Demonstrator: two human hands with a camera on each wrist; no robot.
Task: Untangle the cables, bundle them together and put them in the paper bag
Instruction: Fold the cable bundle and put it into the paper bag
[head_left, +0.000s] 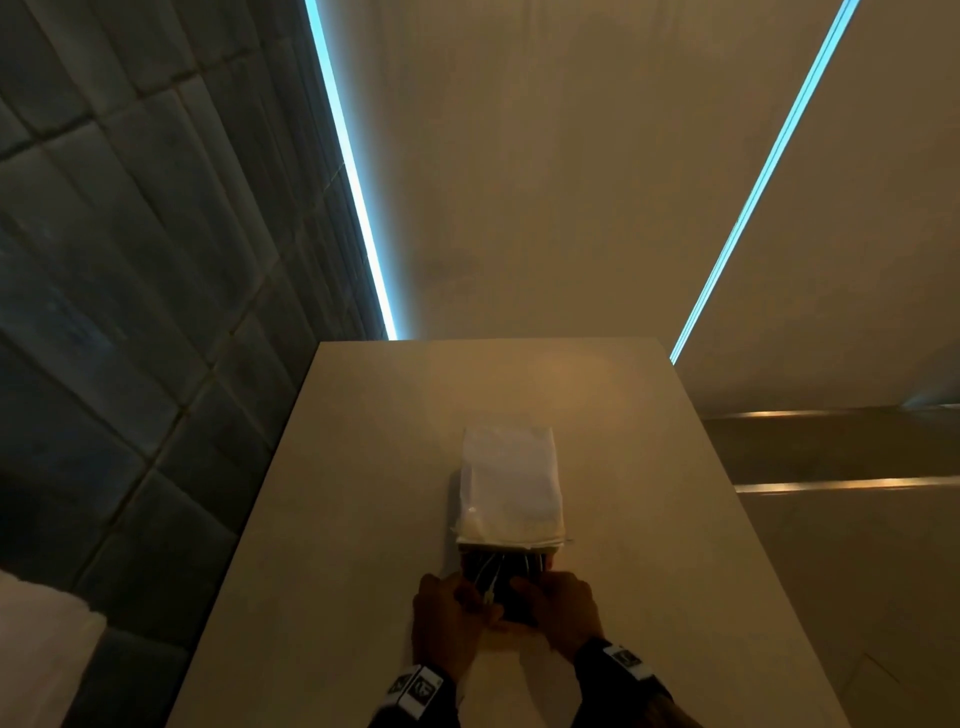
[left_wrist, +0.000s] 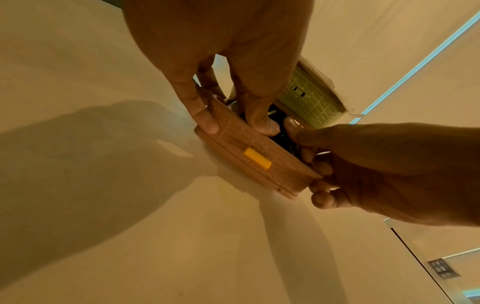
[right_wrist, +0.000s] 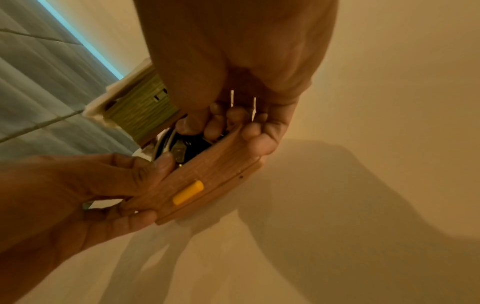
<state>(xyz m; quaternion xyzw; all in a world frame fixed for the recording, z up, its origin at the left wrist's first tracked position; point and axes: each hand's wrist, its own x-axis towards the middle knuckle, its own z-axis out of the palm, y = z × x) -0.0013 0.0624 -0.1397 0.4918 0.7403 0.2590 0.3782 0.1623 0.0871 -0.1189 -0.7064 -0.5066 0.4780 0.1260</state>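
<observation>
Fingers (left_wrist: 207, 121) of the left hand (head_left: 447, 623) pinch the bag's (head_left: 511, 488) lower lip at 7 o'clock — the right hand (head_left: 563, 613) pinches it at 5. Cables (head_left: 498, 571) lie in its mouth; the bag lies flat on the desk (head_left: 363, 467).

Indoor room, prob. office/showroom, LED light strips (head_left: 358, 197), padded wall panels (head_left: 119, 270), plain table (head_left: 374, 467)

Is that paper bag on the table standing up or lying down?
Lying down. The paper bag rests flat on the table, its open mouth facing the person, whose left hand and right hand hold it; cables show inside.
</observation>
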